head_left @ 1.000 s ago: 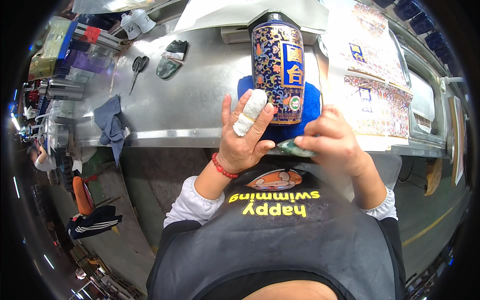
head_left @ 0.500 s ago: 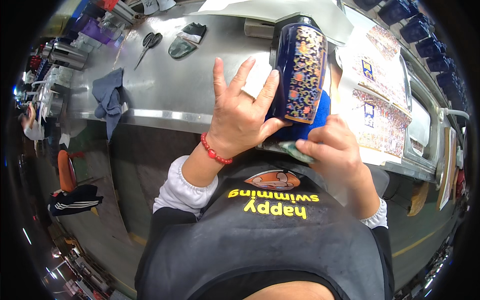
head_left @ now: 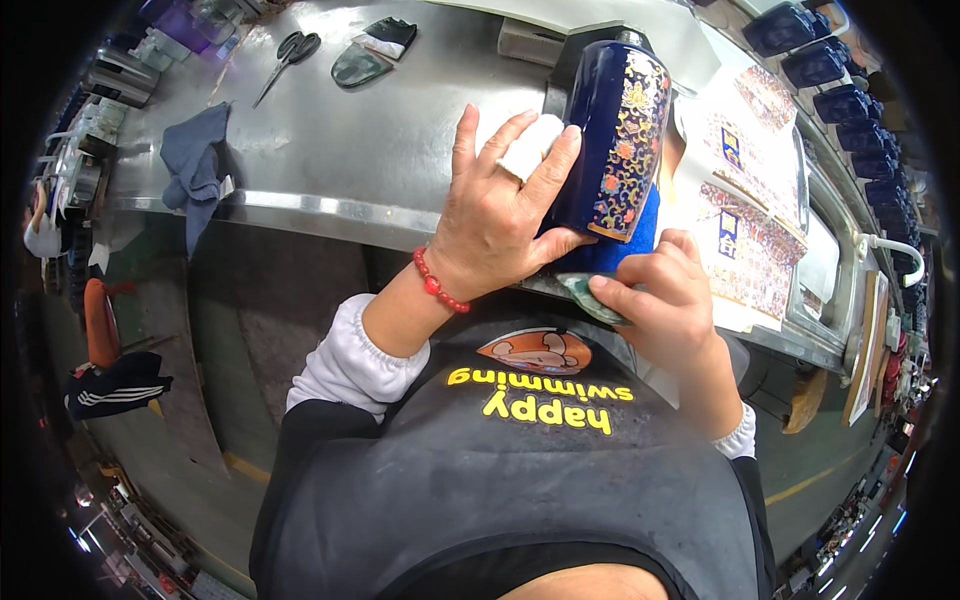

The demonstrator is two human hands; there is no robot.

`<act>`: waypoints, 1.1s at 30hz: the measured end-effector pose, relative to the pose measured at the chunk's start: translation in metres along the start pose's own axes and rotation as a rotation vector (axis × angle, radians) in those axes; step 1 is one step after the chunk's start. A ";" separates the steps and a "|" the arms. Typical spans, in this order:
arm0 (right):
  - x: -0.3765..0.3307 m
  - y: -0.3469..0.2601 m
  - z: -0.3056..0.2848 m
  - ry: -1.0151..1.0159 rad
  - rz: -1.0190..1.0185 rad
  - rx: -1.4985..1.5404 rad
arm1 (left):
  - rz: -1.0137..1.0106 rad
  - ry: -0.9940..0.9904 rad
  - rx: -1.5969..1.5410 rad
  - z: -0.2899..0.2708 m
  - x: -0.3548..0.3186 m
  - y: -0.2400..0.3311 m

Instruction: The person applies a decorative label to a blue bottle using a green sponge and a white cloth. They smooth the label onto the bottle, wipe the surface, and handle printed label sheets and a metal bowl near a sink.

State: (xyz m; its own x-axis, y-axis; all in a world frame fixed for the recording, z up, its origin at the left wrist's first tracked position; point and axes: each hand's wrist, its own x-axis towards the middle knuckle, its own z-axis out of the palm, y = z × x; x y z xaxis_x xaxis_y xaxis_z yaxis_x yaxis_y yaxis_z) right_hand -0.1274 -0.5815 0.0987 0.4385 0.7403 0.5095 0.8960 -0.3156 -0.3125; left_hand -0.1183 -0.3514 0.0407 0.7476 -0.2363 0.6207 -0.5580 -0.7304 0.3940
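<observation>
A tall dark blue bottle (head_left: 618, 130) with a colourful flower pattern stands tilted on a blue cloth (head_left: 622, 245) at the near edge of a metal workbench (head_left: 360, 150). My left hand (head_left: 500, 210), with white tape on one finger and a red bead bracelet at the wrist, grips the bottle's left side. My right hand (head_left: 665, 300) pinches a small green scraper (head_left: 590, 298) just below the bottle's base.
Scissors (head_left: 288, 55), a dark green pad (head_left: 358, 66) and a grey rag (head_left: 195, 160) lie on the bench to the left. Sheets of printed decals (head_left: 745, 190) lie to the right. More blue bottles (head_left: 830, 70) stand at the far right. An orange stool (head_left: 98, 320) stands on the floor.
My left hand was spread open beside the bottle half a second ago; now it is closed on the bottle's side. The bottle has turned and leans over. My right hand stays put with the scraper.
</observation>
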 end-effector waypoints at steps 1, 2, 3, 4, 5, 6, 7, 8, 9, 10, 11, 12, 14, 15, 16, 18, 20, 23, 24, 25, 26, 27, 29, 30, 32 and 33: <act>0.000 -0.001 0.001 0.051 0.067 -0.069 | -0.006 0.002 -0.024 0.002 -0.001 0.000; 0.001 -0.002 0.001 0.140 0.108 -0.135 | -0.013 0.008 -0.047 0.003 -0.002 0.000; 0.001 -0.002 0.001 0.241 0.140 -0.204 | -0.026 0.025 -0.072 0.005 -0.003 0.000; 0.002 -0.004 -0.001 0.176 0.112 -0.177 | -0.028 0.006 -0.102 0.006 -0.004 0.000; 0.004 -0.005 -0.002 0.124 0.079 -0.155 | -0.032 -0.005 -0.135 0.006 -0.005 -0.001; 0.005 -0.007 -0.005 0.076 0.045 -0.137 | -0.034 -0.039 -0.162 0.005 -0.005 -0.002; 0.006 -0.007 -0.006 -0.036 0.043 -0.133 | -0.047 -0.039 -0.243 0.005 -0.005 -0.003; 0.007 -0.009 -0.010 -0.085 0.084 -0.016 | -0.062 -0.062 -0.319 0.004 -0.006 -0.004; 0.008 -0.009 -0.011 -0.003 0.249 0.071 | -0.073 -0.085 -0.396 0.004 -0.006 -0.004; 0.009 -0.009 -0.012 0.103 0.429 0.167 | -0.138 -0.137 -0.541 0.004 -0.006 -0.004; 0.009 -0.008 -0.012 0.231 0.522 0.265 | -0.213 -0.110 -0.758 0.005 -0.005 -0.003; 0.009 -0.007 -0.009 0.401 0.773 0.510 | -0.259 -0.088 -0.773 0.006 -0.005 -0.001; 0.011 0.000 -0.003 0.522 0.945 0.696 | -0.293 -0.066 -0.730 0.010 -0.003 0.004; 0.012 0.005 0.002 0.577 0.933 0.775 | -0.267 -0.072 -0.668 0.013 -0.003 0.007; 0.013 0.008 0.006 0.582 0.915 0.781 | -0.222 -0.055 -0.571 0.014 -0.003 0.007; 0.016 0.015 0.013 0.570 0.848 0.736 | -0.203 -0.044 -0.526 0.016 -0.003 0.008; 0.021 0.020 0.015 0.506 0.807 0.572 | -0.192 -0.058 -0.500 0.017 -0.003 0.007; 0.030 0.022 0.012 0.401 0.768 0.443 | -0.181 -0.059 -0.491 0.015 -0.004 0.005; 0.033 0.022 0.008 0.352 0.766 0.427 | -0.190 -0.095 -0.484 0.014 -0.004 0.005; 0.036 0.022 0.006 0.406 0.773 0.482 | -0.187 -0.080 -0.478 0.013 -0.004 0.006; 0.039 0.023 0.002 0.446 0.782 0.550 | -0.182 -0.090 -0.470 0.011 -0.003 0.006; 0.041 0.025 0.000 0.463 0.784 0.622 | -0.176 -0.097 -0.462 0.010 -0.003 0.007; 0.045 0.030 -0.004 0.682 0.866 0.717 | -0.193 -0.135 -0.444 0.007 -0.004 0.010; 0.047 0.033 -0.004 0.654 0.867 0.761 | -0.190 -0.140 -0.391 0.007 -0.003 0.012; 0.051 0.039 -0.003 0.638 0.891 0.749 | -0.183 -0.118 -0.326 0.006 -0.002 0.014; 0.053 0.041 -0.001 0.594 0.914 0.705 | -0.181 -0.109 -0.305 0.006 -0.001 0.015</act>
State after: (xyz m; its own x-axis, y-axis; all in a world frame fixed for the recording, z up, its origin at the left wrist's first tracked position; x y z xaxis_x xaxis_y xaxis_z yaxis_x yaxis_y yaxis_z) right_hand -0.0671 -0.5557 0.1139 0.9941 -0.0081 0.1080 0.1074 -0.0509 -0.9929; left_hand -0.1254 -0.3656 0.0422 0.8686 -0.1995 0.4535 -0.4829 -0.5455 0.6850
